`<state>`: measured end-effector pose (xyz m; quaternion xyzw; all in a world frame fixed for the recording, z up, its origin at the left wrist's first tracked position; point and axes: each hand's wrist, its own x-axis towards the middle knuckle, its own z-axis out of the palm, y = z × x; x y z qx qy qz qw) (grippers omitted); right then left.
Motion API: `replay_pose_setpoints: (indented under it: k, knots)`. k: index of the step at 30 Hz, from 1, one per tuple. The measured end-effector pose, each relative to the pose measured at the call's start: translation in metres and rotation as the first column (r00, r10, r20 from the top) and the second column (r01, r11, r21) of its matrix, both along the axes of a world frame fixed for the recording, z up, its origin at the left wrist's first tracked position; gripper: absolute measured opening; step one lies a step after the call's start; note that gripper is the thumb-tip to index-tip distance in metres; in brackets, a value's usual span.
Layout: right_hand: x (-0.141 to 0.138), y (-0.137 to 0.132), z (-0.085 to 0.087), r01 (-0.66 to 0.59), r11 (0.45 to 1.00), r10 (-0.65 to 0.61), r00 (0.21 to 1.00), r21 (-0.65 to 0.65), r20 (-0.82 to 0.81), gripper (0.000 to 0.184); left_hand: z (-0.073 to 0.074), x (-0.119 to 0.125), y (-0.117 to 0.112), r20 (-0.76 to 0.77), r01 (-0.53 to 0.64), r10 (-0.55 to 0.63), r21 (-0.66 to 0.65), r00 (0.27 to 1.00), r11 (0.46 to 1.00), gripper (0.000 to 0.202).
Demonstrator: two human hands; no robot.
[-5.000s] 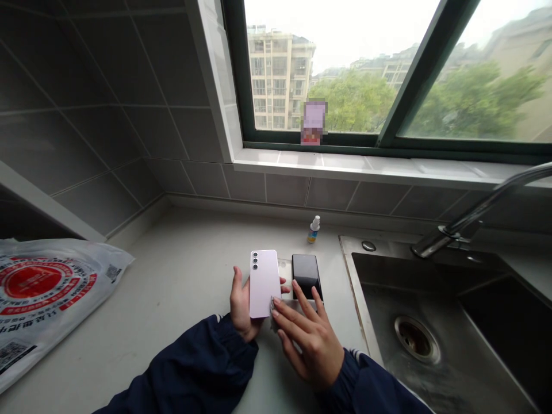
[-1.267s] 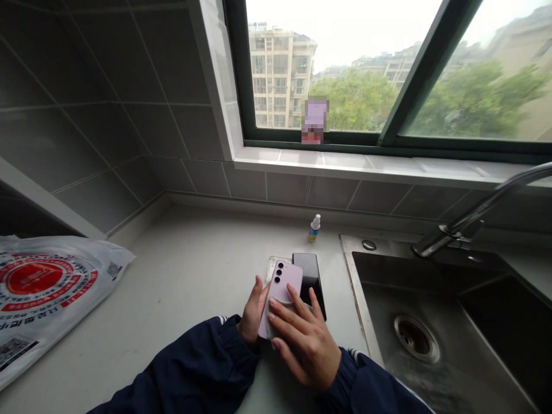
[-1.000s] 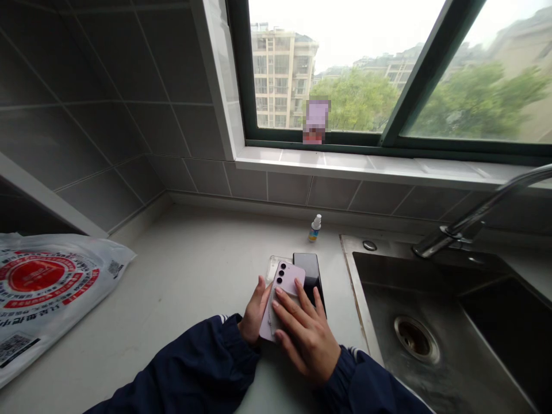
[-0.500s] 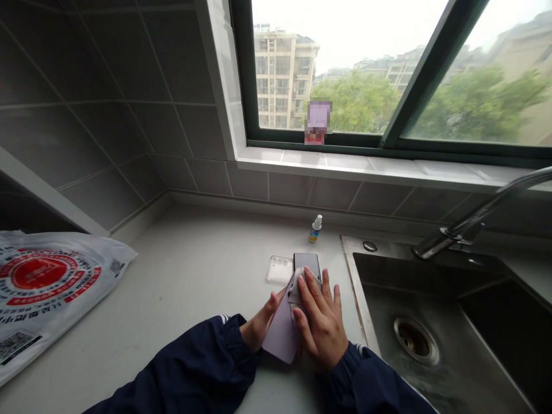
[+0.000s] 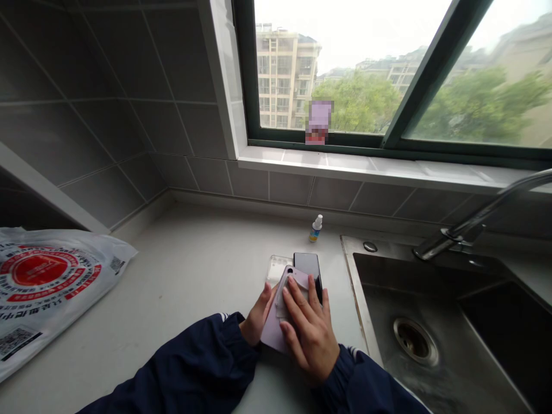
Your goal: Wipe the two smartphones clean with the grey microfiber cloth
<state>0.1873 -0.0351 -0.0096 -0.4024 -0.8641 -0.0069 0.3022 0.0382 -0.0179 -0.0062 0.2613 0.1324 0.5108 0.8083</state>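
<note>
Kitchen counter (image 5: 194,259) is looking white

The right hand (image 5: 314,336) is spreading flat; the left hand (image 5: 260,315) is curling around a purple smartphone (image 5: 271,333) near a black smartphone (image 5: 307,263). Right fingers (image 5: 299,300) are pressing a wipe (image 5: 280,309) on the purple back. A phone case (image 5: 276,269) and spray bottle (image 5: 315,231) are resting behind.

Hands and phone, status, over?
Left hand holds lilac phone. Right hand flat over cloth on its back. Black phone, clear case partly hidden beyond.
</note>
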Motion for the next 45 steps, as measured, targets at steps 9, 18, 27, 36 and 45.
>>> replay_pose_setpoints:
  k: [9,18,27,36,45]
  knots:
    - [-0.018,-0.024,0.008,-0.099,0.991,0.105,0.992,0.086,-0.073,0.039,-0.002,-0.009,0.005,-0.019,-0.036,0.033,-0.228,0.999,0.973,0.085]
    - [-0.008,-0.032,0.001,-0.145,0.975,0.157,0.986,0.169,-0.060,0.036,0.000,-0.009,0.005,-0.082,-0.034,0.016,-0.217,0.997,0.976,0.087]
    - [0.020,-0.018,-0.004,-0.190,0.965,0.191,0.981,0.179,0.013,0.035,0.006,-0.006,0.003,-0.015,-0.094,0.094,-0.311,0.995,0.946,0.083]
    - [-0.018,-0.008,0.008,-0.203,0.955,0.228,0.968,0.218,-0.100,0.025,0.005,-0.009,0.004,0.048,-0.040,0.060,-0.340,0.997,0.940,0.086]
    - [-0.021,-0.003,0.010,-0.198,0.955,0.223,0.970,0.221,-0.097,0.021,0.005,-0.012,0.006,0.026,-0.010,0.020,-0.343,0.999,0.939,0.086]
